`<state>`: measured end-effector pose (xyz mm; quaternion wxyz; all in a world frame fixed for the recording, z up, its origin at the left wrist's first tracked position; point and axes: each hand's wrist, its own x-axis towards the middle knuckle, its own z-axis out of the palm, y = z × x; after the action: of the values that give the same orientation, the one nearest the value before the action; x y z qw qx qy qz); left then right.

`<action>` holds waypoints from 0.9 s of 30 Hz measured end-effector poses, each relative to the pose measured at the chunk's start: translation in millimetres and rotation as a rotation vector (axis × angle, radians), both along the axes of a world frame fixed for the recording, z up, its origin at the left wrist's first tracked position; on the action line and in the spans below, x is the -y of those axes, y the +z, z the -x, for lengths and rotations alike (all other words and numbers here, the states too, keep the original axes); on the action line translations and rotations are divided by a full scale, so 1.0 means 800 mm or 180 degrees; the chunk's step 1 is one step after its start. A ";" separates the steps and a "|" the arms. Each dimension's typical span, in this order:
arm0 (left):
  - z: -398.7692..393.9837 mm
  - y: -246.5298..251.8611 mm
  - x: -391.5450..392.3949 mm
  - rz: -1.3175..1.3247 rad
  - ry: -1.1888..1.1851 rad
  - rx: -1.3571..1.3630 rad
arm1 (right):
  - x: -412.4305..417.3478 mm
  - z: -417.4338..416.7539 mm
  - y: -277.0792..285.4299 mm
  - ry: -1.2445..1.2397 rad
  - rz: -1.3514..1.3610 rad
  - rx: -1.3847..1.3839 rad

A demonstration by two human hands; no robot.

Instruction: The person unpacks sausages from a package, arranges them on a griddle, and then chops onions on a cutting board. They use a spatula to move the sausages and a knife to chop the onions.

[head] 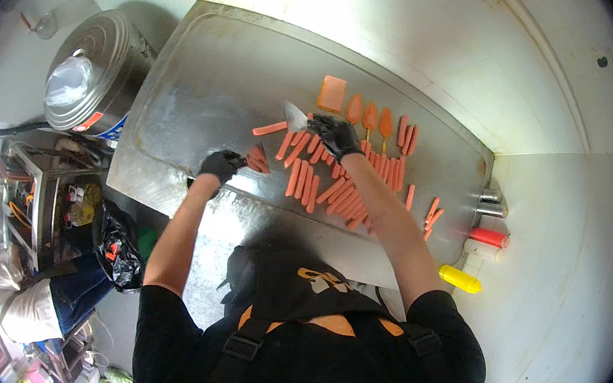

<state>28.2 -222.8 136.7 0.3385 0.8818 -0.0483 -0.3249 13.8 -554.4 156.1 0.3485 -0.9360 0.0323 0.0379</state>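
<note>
On a large flat metal griddle (198,90) lie many pink sausages (299,178), some in rows and some loose. My left hand (221,166), in a black glove, grips the handle of a metal spatula whose blade (257,159) is beside the sausages, with reddish pieces or reflections at it. My right hand (336,134), gloved in black too, is closed on a second metal spatula (295,117), its blade pointing left over the upper sausages. Behind that hand are a pink rectangular slab (332,94) and several flat orange pieces on sticks (370,116). My right forearm hides part of the sausages.
A lidded metal pot (99,67) stands beyond the griddle's left end. Red (489,237) and yellow (460,279) squeeze bottles and metal cylinders (492,210) are at the right. Further left, a person (35,302) bends near a black plastic bag (119,252) and a metal rack (38,205).
</note>
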 end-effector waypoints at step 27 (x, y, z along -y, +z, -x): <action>-0.125 -0.017 0.090 -0.0597 -0.1420 0.0752 | 0.020 0.066 -0.033 -0.1902 -0.2435 -0.1278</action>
<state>128.1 -294.4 122.9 0.1674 0.9086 -0.2504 -0.2894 -38.7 -570.1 129.4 0.6480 -0.6661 0.3478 0.1246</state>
